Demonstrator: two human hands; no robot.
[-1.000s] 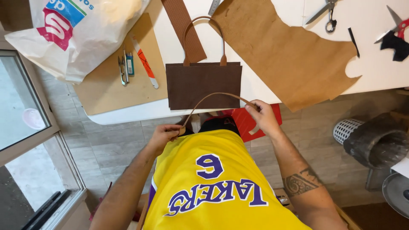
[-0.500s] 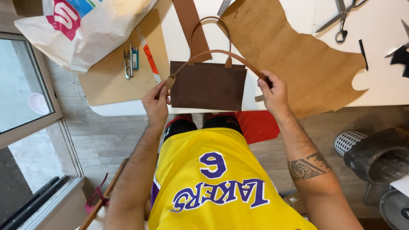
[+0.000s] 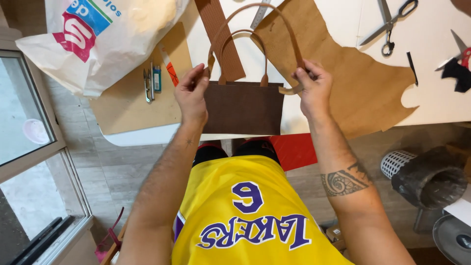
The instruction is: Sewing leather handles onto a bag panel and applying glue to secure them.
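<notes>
The tan leather strap (image 3: 255, 19) looked light and floppy, pinched at its ends by the left hand (image 3: 192, 93) and right hand (image 3: 311, 88) above the dark brown bag panel (image 3: 244, 108).

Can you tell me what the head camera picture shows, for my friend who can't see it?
Two hands, left hand and right hand, hold a tan leather strap arched over a dark brown leather bag on a white table, with scissors nearby.
</notes>
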